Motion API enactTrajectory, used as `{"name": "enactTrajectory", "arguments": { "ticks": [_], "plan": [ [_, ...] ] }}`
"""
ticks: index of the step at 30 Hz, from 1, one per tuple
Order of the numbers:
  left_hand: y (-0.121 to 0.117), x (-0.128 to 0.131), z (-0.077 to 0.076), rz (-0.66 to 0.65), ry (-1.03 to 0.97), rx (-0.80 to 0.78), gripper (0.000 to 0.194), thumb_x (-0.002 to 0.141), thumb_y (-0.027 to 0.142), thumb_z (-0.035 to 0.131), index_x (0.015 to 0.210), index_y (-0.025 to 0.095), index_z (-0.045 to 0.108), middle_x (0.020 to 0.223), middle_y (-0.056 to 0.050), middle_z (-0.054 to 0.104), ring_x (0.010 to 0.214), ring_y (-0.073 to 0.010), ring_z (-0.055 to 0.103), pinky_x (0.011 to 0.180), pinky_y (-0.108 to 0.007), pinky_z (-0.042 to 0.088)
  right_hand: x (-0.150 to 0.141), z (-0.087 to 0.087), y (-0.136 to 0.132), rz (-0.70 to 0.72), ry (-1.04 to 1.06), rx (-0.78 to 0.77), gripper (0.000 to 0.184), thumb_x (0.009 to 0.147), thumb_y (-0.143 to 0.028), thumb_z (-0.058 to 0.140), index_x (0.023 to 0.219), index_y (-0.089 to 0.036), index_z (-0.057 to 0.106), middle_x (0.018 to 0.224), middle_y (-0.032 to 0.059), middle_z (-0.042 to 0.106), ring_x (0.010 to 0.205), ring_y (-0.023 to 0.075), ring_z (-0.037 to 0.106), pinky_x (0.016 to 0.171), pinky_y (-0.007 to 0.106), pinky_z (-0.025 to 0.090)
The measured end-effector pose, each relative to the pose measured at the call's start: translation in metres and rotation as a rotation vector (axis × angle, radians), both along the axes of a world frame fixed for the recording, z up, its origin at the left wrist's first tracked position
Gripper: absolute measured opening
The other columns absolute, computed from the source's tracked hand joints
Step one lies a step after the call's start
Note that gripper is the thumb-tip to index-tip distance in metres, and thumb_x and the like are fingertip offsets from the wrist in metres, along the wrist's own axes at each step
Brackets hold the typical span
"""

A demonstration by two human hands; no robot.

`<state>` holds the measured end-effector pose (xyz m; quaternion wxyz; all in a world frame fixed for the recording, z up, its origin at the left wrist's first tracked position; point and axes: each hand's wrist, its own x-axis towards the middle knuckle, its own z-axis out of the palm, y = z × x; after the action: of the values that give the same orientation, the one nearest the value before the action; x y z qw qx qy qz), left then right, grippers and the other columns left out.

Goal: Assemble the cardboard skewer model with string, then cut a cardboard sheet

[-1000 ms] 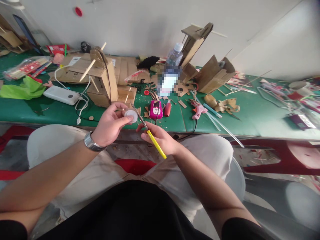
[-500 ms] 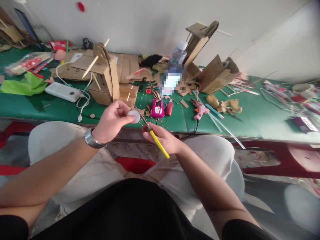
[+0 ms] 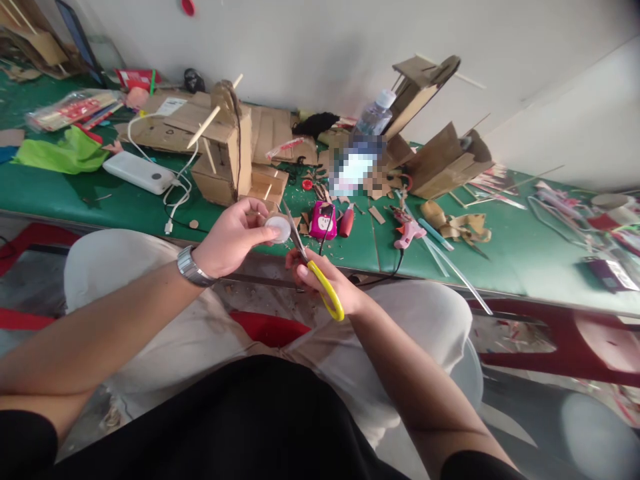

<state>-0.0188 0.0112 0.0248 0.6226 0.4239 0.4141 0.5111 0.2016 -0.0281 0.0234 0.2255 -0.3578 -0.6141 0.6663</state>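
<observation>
Disc (image 3: 281,230) in pinch of left hand (image 3: 234,237), scissors (image 3: 324,285) in grip of right hand (image 3: 337,275)

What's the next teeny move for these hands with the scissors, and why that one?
Perhaps the left hand should turn the white disc slightly, clear of the blades, before any snip. It pinches the disc, while the right hand holds the yellow-handled scissors with their blades close beside the disc's edge, so there's little room.

At mid-frame the scissors (image 3: 314,268) are turning, their yellow handle (image 3: 326,287) showing its loop; power bank (image 3: 137,173), left, and bottle (image 3: 373,119), upper middle, are shifting rightward.
</observation>
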Motion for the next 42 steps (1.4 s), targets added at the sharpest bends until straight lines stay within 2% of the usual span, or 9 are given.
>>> {"name": "enactTrajectory", "arguments": {
  "ticks": [5, 17, 22, 26, 30, 36, 42],
  "plan": [
    [0.000, -0.001, -0.002, -0.002, 0.006, -0.008, 0.038, 0.063, 0.017, 0.092, 0.092, 0.016, 0.068, 0.083, -0.003, 0.074, 0.073, -0.0145, 0.068, 0.065, -0.027, 0.057, -0.003, 0.001, -0.002, -0.045, -0.070, 0.133, 0.056, 0.094, -0.077, 0.057, 0.101, -0.022, 0.049, 0.083, -0.0017, 0.043, 0.070, 0.0126, 0.039, 0.057, 0.025, 0.036],
    [0.002, -0.001, -0.007, -0.034, -0.005, -0.064, 0.028, 0.065, 0.021, 0.093, 0.086, 0.014, 0.076, 0.088, -0.007, 0.077, 0.076, -0.0148, 0.068, 0.069, -0.027, 0.057, -0.003, 0.000, -0.002, -0.031, -0.105, 0.140, 0.049, 0.099, -0.073, 0.051, 0.099, -0.023, 0.046, 0.083, -0.0019, 0.046, 0.071, 0.0132, 0.040, 0.062, 0.027, 0.037],
    [0.002, -0.004, -0.009, -0.047, 0.064, -0.023, 0.027, 0.068, 0.023, 0.093, 0.087, 0.015, 0.077, 0.088, -0.006, 0.077, 0.076, -0.0148, 0.069, 0.069, -0.027, 0.057, -0.004, 0.000, -0.003, -0.043, -0.156, 0.226, 0.046, 0.102, -0.069, 0.049, 0.095, -0.023, 0.046, 0.081, -0.0024, 0.045, 0.072, 0.0140, 0.040, 0.064, 0.028, 0.038],
    [0.003, -0.008, -0.007, -0.067, 0.110, 0.027, 0.025, 0.068, 0.022, 0.093, 0.085, 0.015, 0.076, 0.084, -0.005, 0.076, 0.075, -0.0155, 0.070, 0.069, -0.027, 0.058, -0.003, 0.001, -0.003, -0.041, -0.227, 0.330, 0.039, 0.105, -0.060, 0.048, 0.094, -0.023, 0.047, 0.078, -0.0034, 0.046, 0.070, 0.0136, 0.042, 0.067, 0.029, 0.039],
    [0.005, -0.012, -0.006, -0.093, 0.136, 0.059, 0.024, 0.069, 0.021, 0.094, 0.084, 0.015, 0.077, 0.084, -0.006, 0.077, 0.076, -0.0170, 0.071, 0.070, -0.030, 0.060, 0.002, 0.003, -0.001, -0.014, -0.260, 0.381, 0.040, 0.105, -0.061, 0.051, 0.092, -0.023, 0.047, 0.076, -0.0039, 0.048, 0.068, 0.0130, 0.042, 0.066, 0.028, 0.038],
    [0.006, -0.017, -0.001, -0.146, 0.184, 0.081, 0.024, 0.070, 0.024, 0.094, 0.085, 0.015, 0.078, 0.088, -0.008, 0.079, 0.079, -0.0175, 0.073, 0.073, -0.029, 0.060, 0.006, 0.005, 0.000, 0.029, -0.269, 0.412, 0.043, 0.105, -0.063, 0.050, 0.091, -0.022, 0.048, 0.076, -0.0034, 0.049, 0.068, 0.0131, 0.042, 0.066, 0.028, 0.038],
    [0.006, -0.019, 0.008, -0.175, 0.233, 0.078, 0.029, 0.065, 0.025, 0.098, 0.083, 0.015, 0.077, 0.084, -0.007, 0.078, 0.073, -0.0174, 0.072, 0.069, -0.029, 0.059, 0.008, 0.010, -0.001, 0.066, -0.275, 0.401, 0.049, 0.103, -0.069, 0.046, 0.094, -0.022, 0.048, 0.081, -0.0015, 0.051, 0.074, 0.0149, 0.046, 0.069, 0.029, 0.041]
  ]
}}
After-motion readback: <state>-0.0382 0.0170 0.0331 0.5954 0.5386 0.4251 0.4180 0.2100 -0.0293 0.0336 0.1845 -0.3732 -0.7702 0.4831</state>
